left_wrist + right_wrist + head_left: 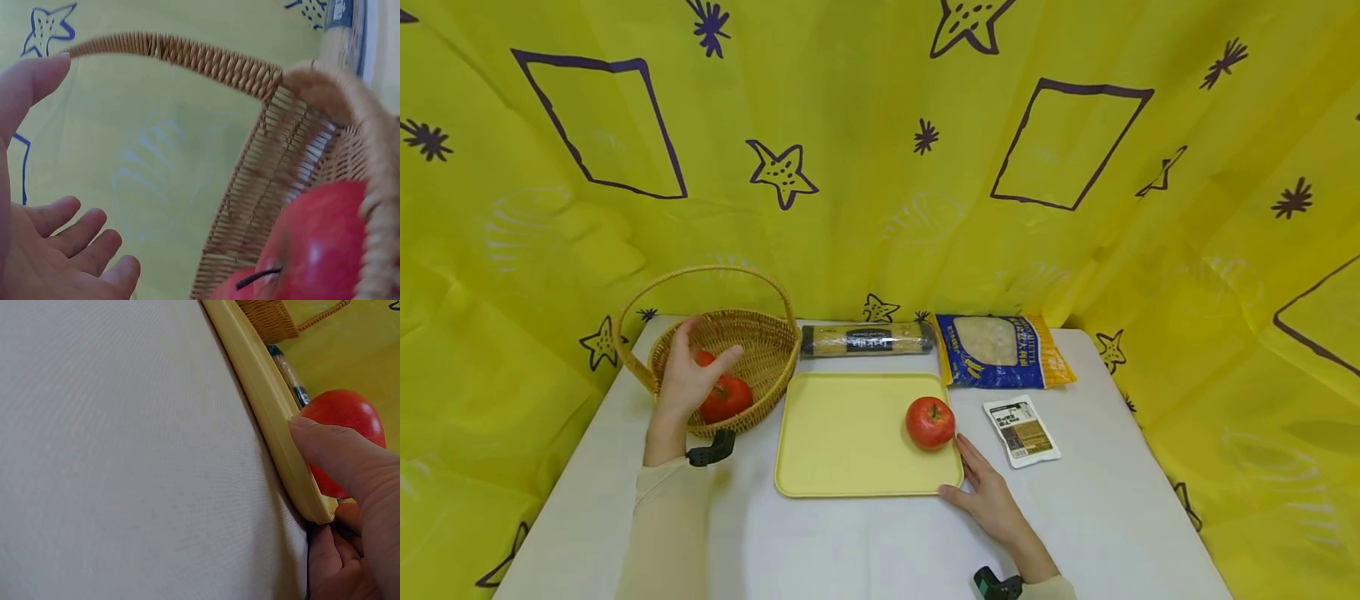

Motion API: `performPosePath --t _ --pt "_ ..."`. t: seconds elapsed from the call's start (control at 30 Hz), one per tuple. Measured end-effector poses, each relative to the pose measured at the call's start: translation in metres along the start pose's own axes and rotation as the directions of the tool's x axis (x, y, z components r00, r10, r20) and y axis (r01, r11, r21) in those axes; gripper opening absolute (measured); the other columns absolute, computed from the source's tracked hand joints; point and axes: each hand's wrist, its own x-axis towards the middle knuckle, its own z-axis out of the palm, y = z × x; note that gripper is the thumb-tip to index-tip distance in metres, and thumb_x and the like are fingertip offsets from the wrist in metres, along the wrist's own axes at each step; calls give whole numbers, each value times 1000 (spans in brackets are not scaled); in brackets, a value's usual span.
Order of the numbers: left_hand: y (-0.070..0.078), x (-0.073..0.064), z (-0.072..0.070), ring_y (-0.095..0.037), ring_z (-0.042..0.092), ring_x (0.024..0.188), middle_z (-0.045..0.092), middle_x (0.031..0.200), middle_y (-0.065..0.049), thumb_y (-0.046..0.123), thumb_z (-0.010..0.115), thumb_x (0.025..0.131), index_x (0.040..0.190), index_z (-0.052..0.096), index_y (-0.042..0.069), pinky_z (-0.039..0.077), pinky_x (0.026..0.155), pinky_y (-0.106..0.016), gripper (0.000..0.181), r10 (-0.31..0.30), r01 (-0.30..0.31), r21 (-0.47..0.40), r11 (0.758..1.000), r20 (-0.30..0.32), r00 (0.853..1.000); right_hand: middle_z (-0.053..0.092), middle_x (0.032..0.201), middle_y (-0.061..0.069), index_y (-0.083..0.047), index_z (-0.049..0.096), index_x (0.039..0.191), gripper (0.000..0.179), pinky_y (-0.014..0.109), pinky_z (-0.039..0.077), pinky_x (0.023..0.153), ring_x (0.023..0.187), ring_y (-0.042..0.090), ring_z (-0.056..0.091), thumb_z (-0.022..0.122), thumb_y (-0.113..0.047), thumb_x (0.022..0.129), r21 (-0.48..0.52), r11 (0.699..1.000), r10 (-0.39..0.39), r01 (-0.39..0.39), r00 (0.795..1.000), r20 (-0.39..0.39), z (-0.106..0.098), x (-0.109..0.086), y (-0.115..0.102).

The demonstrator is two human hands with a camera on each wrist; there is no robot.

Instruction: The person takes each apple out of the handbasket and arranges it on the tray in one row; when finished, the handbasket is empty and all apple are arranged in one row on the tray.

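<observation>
My left hand (688, 375) is held over the wicker basket (772, 350), its fingers spread and holding nothing. Inside lie red apples (727, 401); one is partly hidden behind the hand. In the left wrist view, an apple (322, 244) with a dark stem shows beside the basket handle (212, 59), apart from the fingers. My right hand (992, 500) grips the near right corner of a pale yellow tray (850, 433), with the thumb on the rim and the other fingers around the side. A red apple (930, 423) rests on the tray near that hand.
Behind the tray lies a clear-wrapped pack of noodles (868, 340). A blue and orange food bag (1003, 352) is to its right. A small white and brown packet (1022, 430) lies right of the tray. A yellow patterned curtain (850, 233) hangs behind the white table (820, 542).
</observation>
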Motion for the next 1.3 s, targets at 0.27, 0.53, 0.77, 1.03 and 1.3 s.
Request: performPosePath --t 0.27,0.53,0.77,1.03,1.3 --pt "-3 14 -15 -39 10 144 10 159 -21 47 67 90 156 5 5 14 112 -59 100 -86 87 58 995 -19 996 25 152 28 17 32 142 81 36 31 105 138 38 27 79 4 78 9 1000 -14 14 1000 -2 0 0 0" --pt "-9 24 -20 -49 19 138 17 152 -33 48 66 90 153 8 -6 19 109 -61 100 -145 139 204 969 18 989 25 153 27 15 33 143 81 37 31 105 139 38 27 79 2 78 21 1000 -9 9 1000 0 0 0 -1" --pt "-12 30 -21 -54 15 137 12 149 -41 49 63 92 149 2 -14 18 109 -61 104 -243 206 306 929 88 966 26 152 29 16 34 142 80 37 32 104 138 39 28 79 4 77 11 1000 -14 14 1000 -10 1 0 -1" --pt "-19 34 -22 -55 13 136 8 147 -44 50 60 92 146 -2 -18 18 110 -60 107 -350 278 390 878 128 928 25 155 21 10 33 146 85 30 30 105 140 31 26 81 0 77 29 1000 -3 3 1000 -8 1 6 34" --pt "-28 33 -19 -55 27 129 24 138 -46 37 63 91 144 6 -22 26 107 -59 97 -365 291 417 861 107 925 24 154 27 15 32 143 82 36 31 104 139 38 26 80 3 78 17 1000 -12 12 1000 -12 1 2 15"
